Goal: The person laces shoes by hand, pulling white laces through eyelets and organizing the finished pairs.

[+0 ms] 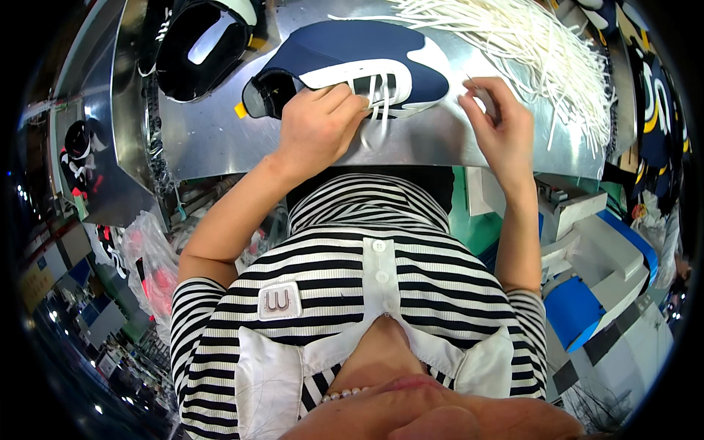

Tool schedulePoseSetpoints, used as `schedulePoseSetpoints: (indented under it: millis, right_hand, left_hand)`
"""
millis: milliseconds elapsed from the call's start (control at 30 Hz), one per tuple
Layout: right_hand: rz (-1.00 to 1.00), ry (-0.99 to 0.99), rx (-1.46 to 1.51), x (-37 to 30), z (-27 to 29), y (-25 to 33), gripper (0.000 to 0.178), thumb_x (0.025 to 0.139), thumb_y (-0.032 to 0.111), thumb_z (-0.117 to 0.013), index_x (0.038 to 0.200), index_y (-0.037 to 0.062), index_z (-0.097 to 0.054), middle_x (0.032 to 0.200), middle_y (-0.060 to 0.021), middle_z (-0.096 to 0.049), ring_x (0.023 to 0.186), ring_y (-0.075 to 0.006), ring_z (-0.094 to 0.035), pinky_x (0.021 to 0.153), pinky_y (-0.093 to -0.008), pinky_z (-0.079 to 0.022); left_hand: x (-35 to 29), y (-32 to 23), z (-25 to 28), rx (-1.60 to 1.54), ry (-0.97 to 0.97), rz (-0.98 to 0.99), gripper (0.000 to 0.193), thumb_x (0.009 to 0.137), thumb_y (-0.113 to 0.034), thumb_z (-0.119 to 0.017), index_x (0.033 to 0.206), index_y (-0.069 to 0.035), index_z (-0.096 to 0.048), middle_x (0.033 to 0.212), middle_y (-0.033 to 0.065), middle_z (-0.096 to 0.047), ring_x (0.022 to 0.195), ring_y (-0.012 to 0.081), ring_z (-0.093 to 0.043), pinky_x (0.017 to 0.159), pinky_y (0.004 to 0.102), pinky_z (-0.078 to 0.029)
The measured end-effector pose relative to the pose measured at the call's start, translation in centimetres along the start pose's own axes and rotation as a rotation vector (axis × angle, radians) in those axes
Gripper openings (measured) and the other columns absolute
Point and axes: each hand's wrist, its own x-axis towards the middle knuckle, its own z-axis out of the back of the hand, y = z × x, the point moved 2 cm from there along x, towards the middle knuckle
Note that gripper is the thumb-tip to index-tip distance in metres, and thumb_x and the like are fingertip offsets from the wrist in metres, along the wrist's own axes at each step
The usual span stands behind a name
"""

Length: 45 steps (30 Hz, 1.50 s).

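Observation:
A navy and white shoe upper (352, 48) lies on its side on the metal worktable, its toe to the right and its dark collar to the left. White lace (384, 103) runs through its eyelets, with loops hanging over the near edge. My left hand (323, 125) is closed on the near side of the upper by the eyelet strip, and its fingertips are partly hidden. Just right of the toe, apart from the shoe, my right hand (502, 121) is raised with thumb and fingers curled in a pinch. Whatever is between those fingertips is too small to name.
A large bundle of white laces (513, 48) covers the worktable's far right. Another shoe upper, black and white (202, 55), stands at the far left. The metal worktable (213, 139) ends just in front of my body. More dark shoe uppers (655, 110) hang or lie beyond its right side.

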Motion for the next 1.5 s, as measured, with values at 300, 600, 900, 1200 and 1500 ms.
schedulePoseSetpoints:
  millis: [300,600,900,1200,1500]
  right_hand:
    - [0.218,0.337,-0.444,2.2,-7.7,3.9,0.017,0.088,0.016,-0.064,0.103,0.0082,-0.062,0.078,-0.0092,-0.070,0.071,-0.0295,-0.068,0.059,-0.0394,-0.052]
    - [0.043,0.118,0.335,6.5,-4.8,2.9,0.020,0.087,0.018,-0.067,0.104,0.0084,-0.072,0.086,-0.0066,-0.073,0.074,-0.0141,-0.063,0.073,-0.0285,-0.050]
    - [0.072,0.034,0.580,5.7,-2.9,2.0,0.017,0.091,0.004,-0.067,0.108,0.0010,-0.069,0.095,-0.0005,-0.068,0.087,-0.0070,-0.062,0.081,-0.0213,-0.048]
    - [-0.230,0.704,1.059,5.4,-5.1,3.3,0.016,0.087,0.013,-0.071,0.101,0.0045,-0.069,0.086,-0.0012,-0.068,0.070,-0.0038,-0.056,0.054,-0.0171,-0.036]
    - [0.073,0.194,0.354,6.2,-10.2,1.8,0.017,0.088,0.014,-0.069,0.104,0.0054,-0.070,0.087,-0.0087,-0.073,0.073,-0.0161,-0.068,0.068,-0.0273,-0.052]
  left_hand:
    - [-0.6,0.3,-0.1,0.011,-0.072,-0.084,0.017,0.070,-0.003,-0.072,0.085,-0.006,-0.066,0.075,0.0055,-0.056,0.073,0.0229,-0.059,0.060,0.0327,-0.049]
    - [0.1,0.7,0.3,-0.156,0.050,-0.057,0.017,0.073,-0.003,-0.075,0.088,-0.004,-0.066,0.077,0.0078,-0.058,0.074,0.0252,-0.060,0.062,0.0342,-0.049]
    - [0.2,0.9,1.1,-0.084,0.125,-0.033,0.030,0.078,-0.009,-0.075,0.106,-0.006,-0.065,0.080,0.0091,-0.063,0.076,0.0287,-0.062,0.067,0.0371,-0.049]
    - [0.0,2.6,2.0,-0.293,0.170,0.672,0.048,0.100,-0.034,-0.053,0.137,-0.005,-0.044,0.093,0.0174,-0.070,0.090,0.0400,-0.065,0.077,0.0436,-0.052]
    - [0.4,2.2,0.2,-0.238,-0.092,0.719,0.036,0.092,-0.039,-0.065,0.113,-0.010,-0.069,0.078,0.0163,-0.066,0.081,0.0334,-0.062,0.078,0.0435,-0.048]
